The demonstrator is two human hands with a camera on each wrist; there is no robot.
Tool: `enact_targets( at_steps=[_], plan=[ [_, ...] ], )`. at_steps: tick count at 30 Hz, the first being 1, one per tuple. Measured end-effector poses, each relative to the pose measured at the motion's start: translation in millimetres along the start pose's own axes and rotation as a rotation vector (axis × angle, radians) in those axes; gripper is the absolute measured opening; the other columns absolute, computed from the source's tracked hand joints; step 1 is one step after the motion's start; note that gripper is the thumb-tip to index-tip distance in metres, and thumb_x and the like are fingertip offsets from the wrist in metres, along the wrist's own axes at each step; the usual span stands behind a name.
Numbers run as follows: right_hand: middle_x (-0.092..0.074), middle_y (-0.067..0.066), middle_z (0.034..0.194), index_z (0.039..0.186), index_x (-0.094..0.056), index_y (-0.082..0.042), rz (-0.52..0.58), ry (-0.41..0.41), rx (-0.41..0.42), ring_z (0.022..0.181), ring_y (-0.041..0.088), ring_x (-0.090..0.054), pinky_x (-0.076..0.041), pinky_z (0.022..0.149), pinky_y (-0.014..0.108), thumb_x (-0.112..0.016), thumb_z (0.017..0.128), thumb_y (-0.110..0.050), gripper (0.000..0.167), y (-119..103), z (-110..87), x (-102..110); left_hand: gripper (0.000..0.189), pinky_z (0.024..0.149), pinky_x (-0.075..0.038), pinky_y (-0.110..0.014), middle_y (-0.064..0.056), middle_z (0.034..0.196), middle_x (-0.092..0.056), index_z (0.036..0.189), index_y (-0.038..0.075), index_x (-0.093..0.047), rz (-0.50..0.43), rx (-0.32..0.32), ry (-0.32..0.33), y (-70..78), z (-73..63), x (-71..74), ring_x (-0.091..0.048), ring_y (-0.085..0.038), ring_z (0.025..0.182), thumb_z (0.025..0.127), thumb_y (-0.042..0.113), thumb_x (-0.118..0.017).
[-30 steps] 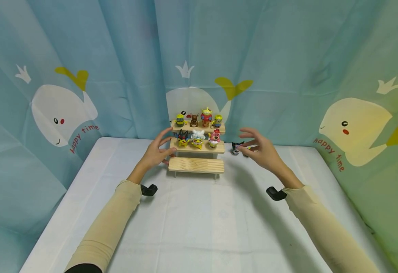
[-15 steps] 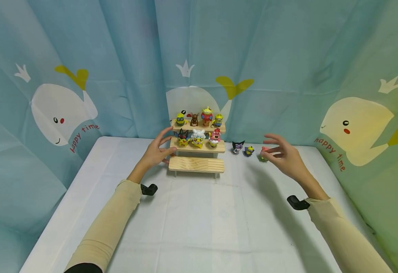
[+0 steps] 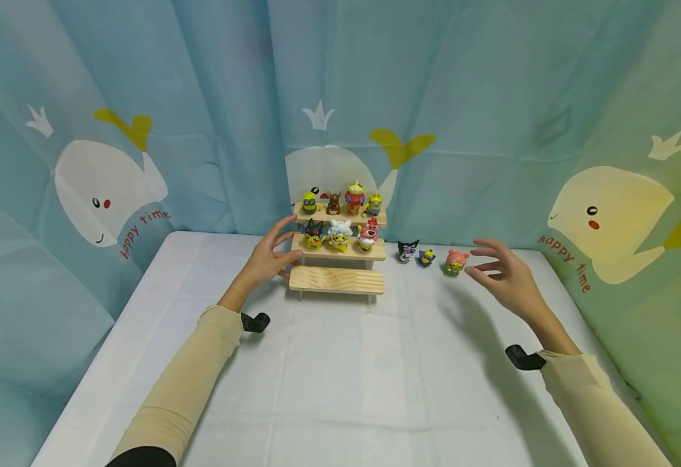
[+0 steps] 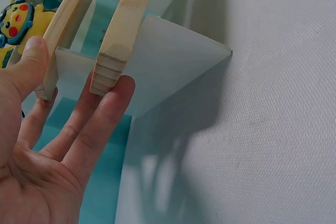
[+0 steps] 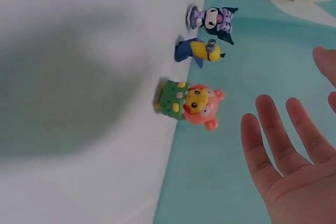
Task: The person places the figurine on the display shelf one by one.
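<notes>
My left hand (image 3: 266, 259) rests against the left end of a three-tier wooden display stand (image 3: 337, 279). In the left wrist view the thumb (image 4: 34, 56) lies by one board's end, and a fairly straight fingertip (image 4: 124, 85) touches the end of another board. To the stand's right, my right hand (image 3: 506, 279) hovers with spread fingers and holds nothing. Just left of it stands a pink-hooded figurine with a green body (image 5: 176, 100). Beyond that are a small yellow-and-blue figurine (image 5: 197, 51) and a black-and-purple figurine with pointed ears (image 5: 212, 20), all upright on the table.
The top tier bears several figurines, among them a red-and-blue one with a yellow-green head (image 3: 355, 198). Several more, such as a white-capped yellow one (image 3: 339, 235), stand on the middle tier. A bare lower board (image 3: 336, 280) lies in front. A blue curtain (image 3: 469, 97) hangs behind the table.
My right hand has moved right, away from the stand, past the black-and-purple and yellow-and-blue figurines and then off the pink-hooded one, bringing them into sight. The left hand stays put.
</notes>
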State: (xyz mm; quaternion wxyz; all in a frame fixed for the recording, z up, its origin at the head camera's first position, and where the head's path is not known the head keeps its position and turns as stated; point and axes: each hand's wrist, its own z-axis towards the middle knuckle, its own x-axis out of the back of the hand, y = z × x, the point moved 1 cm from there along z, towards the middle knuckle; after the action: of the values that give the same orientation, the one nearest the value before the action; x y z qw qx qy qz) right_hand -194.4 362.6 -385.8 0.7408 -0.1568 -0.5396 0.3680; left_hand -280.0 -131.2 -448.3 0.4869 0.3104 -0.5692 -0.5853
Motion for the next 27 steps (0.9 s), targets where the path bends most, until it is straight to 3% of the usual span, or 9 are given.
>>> enact_targets(
  at_steps=[6,14,17,19,22,27],
  plan=[
    [-0.065,0.021,0.131,0.149,-0.05,-0.013,-0.006,0.004,0.002,0.092,-0.011,-0.063,-0.051,0.074,0.006,-0.074,0.097,-0.011,0.057,6.3,1.5,0.2,0.08,0.067,-0.053,-0.074,-0.021,0.166,-0.025,0.163,0.041,-0.025,-0.029,0.014,-0.007,2.7,-1.0,0.3,-0.07,-0.049,0.1,0.101,0.016,-0.069],
    [-0.064,0.024,0.132,0.148,-0.05,-0.013,-0.034,0.015,-0.058,0.091,-0.013,-0.06,-0.048,0.072,0.005,-0.074,0.098,-0.019,0.056,30.2,8.4,-4.0,0.079,0.07,-0.053,-0.075,-0.02,0.165,-0.029,0.164,0.031,-0.026,-0.033,0.018,-0.019,25.3,-9.2,-2.8,-0.07,-0.049,0.096,0.101,0.011,-0.068],
    [-0.064,0.024,0.132,0.149,-0.05,-0.012,-0.053,0.01,-0.076,0.095,0.002,-0.067,-0.046,0.071,0.006,-0.074,0.098,-0.02,0.057,37.7,10.8,-6.0,0.078,0.068,-0.054,-0.073,-0.023,0.165,-0.028,0.164,0.029,-0.026,-0.024,0.012,-0.02,26.9,-10.3,-3.6,-0.072,-0.047,0.094,0.101,0.009,-0.067],
    [-0.062,0.027,0.134,0.15,-0.048,-0.01,-0.053,-0.003,-0.094,0.1,0.021,-0.071,-0.046,0.07,0.007,-0.073,0.099,-0.021,0.058,42.7,12.9,-7.7,0.078,0.067,-0.054,-0.072,-0.025,0.165,-0.026,0.164,0.029,-0.026,-0.018,0.011,-0.021,26.0,-10.5,-3.8,-0.072,-0.045,0.092,0.101,0.008,-0.067],
    [-0.059,0.03,0.136,0.15,-0.047,-0.008,-0.037,-0.021,-0.136,0.109,0.046,-0.066,-0.047,0.071,0.011,-0.071,0.1,-0.022,0.057,50.4,17.1,-10.7,0.078,0.068,-0.054,-0.073,-0.026,0.165,-0.026,0.164,0.03,-0.026,-0.019,0.015,-0.021,24.8,-10.4,-3.6,-0.073,-0.043,0.093,0.101,0.009,-0.067],
    [-0.055,0.032,0.139,0.149,-0.046,-0.007,-0.013,-0.048,-0.2,0.117,0.051,-0.06,-0.053,0.076,0.025,-0.069,0.101,-0.025,0.057,56.8,25.3,-16.4,0.078,0.068,-0.053,-0.074,-0.025,0.164,-0.028,0.164,0.033,-0.026,-0.027,0.004,-0.018,24.5,-9.3,-3.1,-0.073,-0.044,0.092,0.101,0.012,-0.068]
  ],
)
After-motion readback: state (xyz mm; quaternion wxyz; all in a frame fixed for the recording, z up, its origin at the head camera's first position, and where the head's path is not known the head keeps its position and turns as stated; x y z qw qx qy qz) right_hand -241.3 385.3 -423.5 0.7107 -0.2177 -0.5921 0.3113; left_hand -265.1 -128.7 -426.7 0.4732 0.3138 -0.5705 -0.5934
